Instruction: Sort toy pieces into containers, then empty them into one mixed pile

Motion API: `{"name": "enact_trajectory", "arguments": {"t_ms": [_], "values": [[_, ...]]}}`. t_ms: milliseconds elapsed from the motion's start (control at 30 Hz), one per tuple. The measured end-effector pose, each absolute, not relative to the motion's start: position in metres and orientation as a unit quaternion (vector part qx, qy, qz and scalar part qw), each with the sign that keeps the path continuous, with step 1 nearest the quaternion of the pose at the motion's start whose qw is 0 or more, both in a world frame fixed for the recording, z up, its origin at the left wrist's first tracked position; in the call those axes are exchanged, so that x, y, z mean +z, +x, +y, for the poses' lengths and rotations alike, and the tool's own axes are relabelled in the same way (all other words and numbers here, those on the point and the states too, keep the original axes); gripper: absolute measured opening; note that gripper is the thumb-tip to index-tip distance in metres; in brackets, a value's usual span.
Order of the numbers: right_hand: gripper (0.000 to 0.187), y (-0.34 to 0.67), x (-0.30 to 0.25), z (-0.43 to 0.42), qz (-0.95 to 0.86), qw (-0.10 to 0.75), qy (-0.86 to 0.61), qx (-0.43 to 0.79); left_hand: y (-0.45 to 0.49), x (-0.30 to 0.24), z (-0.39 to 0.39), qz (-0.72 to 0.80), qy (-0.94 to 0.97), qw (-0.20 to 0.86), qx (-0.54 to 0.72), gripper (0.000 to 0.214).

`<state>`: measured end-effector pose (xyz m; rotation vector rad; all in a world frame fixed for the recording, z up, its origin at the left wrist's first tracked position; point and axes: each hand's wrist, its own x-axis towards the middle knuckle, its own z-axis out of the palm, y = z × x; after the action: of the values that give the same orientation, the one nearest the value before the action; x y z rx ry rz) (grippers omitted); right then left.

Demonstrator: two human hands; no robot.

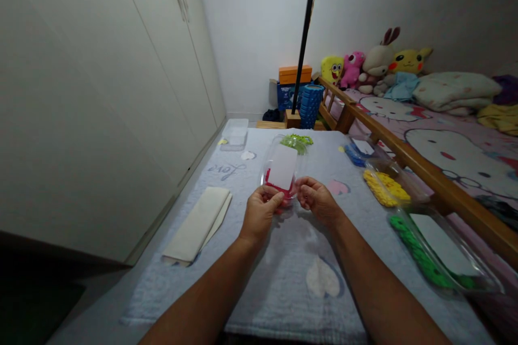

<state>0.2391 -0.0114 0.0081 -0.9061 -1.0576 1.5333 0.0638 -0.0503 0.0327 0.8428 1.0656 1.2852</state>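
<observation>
Here, above the middle of the pale blue patterned cloth (275,291), the left hand (262,210) pinches the near edge of a clear rectangular plastic container (265,161) between thumb and fingers. Inside it show a white rectangular card (284,166) and red material (290,194). The right hand (319,200) is at the container's near right corner, fingers curled and narrow; whether they grip the rim cannot be told. Toward the cloth's left edge lies a folded cream sheet (198,225); along its right edge sit clear boxes with blue (354,154), yellow (386,188) and green contents (421,250).
</observation>
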Motion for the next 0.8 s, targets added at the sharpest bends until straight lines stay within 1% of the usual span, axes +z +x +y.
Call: {"name": "enact_trajectory", "arguments": {"t_ms": [133,267,400,600,700,800], "values": [[0.032,0.237,0.006,-0.010,-0.450,0.500,-0.380,0.635,0.068,0.030,-0.055,0.449,0.393,0.591,0.543,0.038],[0.034,0.240,0.008,-0.009,-0.432,0.516,-0.393,0.627,0.061,0.031,-0.054,0.447,0.398,0.540,0.592,0.041],[0.037,0.238,0.008,-0.008,-0.428,0.524,-0.414,0.609,0.050,0.028,-0.045,0.447,0.402,0.513,0.613,0.035],[0.040,0.230,0.002,-0.009,-0.460,0.514,-0.473,0.548,0.041,0.018,-0.032,0.501,0.444,0.445,0.595,0.023],[0.042,0.226,0.000,-0.010,-0.489,0.506,-0.507,0.497,0.038,0.016,-0.029,0.523,0.455,0.419,0.587,0.023],[0.049,0.224,-0.002,-0.012,-0.499,0.512,-0.516,0.473,0.035,0.013,-0.024,0.533,0.447,0.416,0.585,0.025]]}}
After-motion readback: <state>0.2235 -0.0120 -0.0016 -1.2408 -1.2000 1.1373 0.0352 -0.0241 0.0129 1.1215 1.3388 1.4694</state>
